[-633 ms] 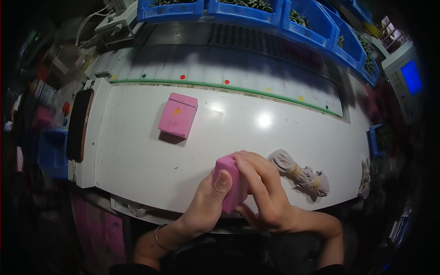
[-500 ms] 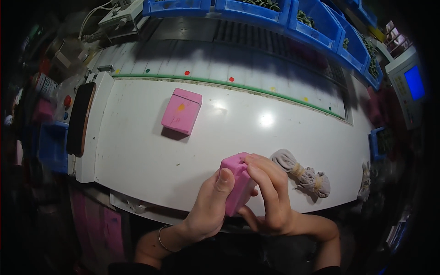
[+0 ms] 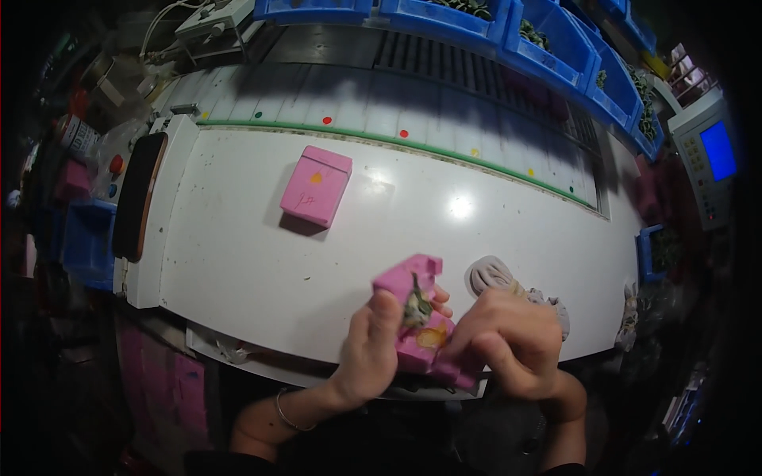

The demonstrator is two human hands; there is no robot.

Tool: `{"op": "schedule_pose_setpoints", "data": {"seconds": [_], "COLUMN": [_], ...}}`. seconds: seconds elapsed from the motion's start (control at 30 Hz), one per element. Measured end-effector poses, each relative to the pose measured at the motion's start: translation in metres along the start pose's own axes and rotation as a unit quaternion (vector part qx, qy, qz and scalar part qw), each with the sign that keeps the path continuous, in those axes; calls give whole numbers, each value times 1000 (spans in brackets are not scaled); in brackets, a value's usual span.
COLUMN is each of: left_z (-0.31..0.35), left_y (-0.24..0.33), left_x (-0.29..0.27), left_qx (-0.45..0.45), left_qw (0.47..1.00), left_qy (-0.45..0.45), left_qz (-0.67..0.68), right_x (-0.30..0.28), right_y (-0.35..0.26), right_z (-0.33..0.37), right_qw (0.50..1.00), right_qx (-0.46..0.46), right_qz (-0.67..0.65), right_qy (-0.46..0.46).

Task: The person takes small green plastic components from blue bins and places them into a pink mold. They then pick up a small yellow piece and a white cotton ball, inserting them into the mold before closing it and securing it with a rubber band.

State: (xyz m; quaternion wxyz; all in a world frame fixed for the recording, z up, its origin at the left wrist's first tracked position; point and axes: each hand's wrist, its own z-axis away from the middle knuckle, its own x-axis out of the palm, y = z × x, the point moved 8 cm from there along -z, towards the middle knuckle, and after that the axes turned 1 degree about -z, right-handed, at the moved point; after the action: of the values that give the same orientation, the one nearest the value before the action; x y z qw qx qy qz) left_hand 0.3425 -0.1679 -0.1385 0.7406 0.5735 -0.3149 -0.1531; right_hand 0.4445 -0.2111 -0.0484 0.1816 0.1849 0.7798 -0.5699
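Observation:
Above the near edge of the white table, a pink rubber mould (image 3: pixel 390 279) is spread apart, bending at its lower part. My left hand (image 3: pixel 367 349) grips it from the left, thumb on its face and fingertips showing behind. Inside the gap sits a small mottled green-and-grey piece (image 3: pixel 416 308), with a yellowish patch on the pink surface below it. My right hand (image 3: pixel 512 341) has its fingers curled on the mould's lower right flap, pulled down and right; its fingertips are partly hidden. Farther off, a second pink mould (image 3: pixel 316 189) lies closed on the table.
A grey cloth bundle (image 3: pixel 488 275) tied with bands lies partly behind my right hand. Blue bins (image 3: pixel 552 59) holding small green pieces line the far side. A dark phone (image 3: pixel 141 197) lies at the left edge; a control box with a blue screen (image 3: pixel 717 151) stands right.
The mould in my hands has gone from closed to spread open, baring the green-grey piece. My right hand has moved down and right with the flap.

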Motion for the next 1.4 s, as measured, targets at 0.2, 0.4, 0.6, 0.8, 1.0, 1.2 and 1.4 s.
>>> {"op": "schedule_pose_setpoints", "data": {"seconds": [0.2,0.4,0.6,0.8,1.0,1.2,1.4], "left_z": [-3,-4,-5,-9,2,1,1], "left_y": [2,-4,0,0,-14,-11,-19], "left_x": [-7,-12,-4,-2,16,31,21], "left_qx": [-12,-40,-37,-67,-78,-234,-194], "left_qw": [1000,995,995,997,974,888,944], "left_qy": [17,-25,-45,-46,-189,-70,-88], "left_qz": [-21,-91,-81,15,101,390,251], "right_x": [27,36,23,33,20,44,7], "right_y": [-7,11,-4,-23,-22,-46,-30], "right_z": [32,12,13,11,21,41,31], "right_qw": [991,993,981,992,993,953,985], "right_qx": [50,65,-22,-99,-98,-212,-123], "right_qz": [-61,62,133,76,58,214,93], "right_qy": [111,76,143,-12,42,38,81]}}
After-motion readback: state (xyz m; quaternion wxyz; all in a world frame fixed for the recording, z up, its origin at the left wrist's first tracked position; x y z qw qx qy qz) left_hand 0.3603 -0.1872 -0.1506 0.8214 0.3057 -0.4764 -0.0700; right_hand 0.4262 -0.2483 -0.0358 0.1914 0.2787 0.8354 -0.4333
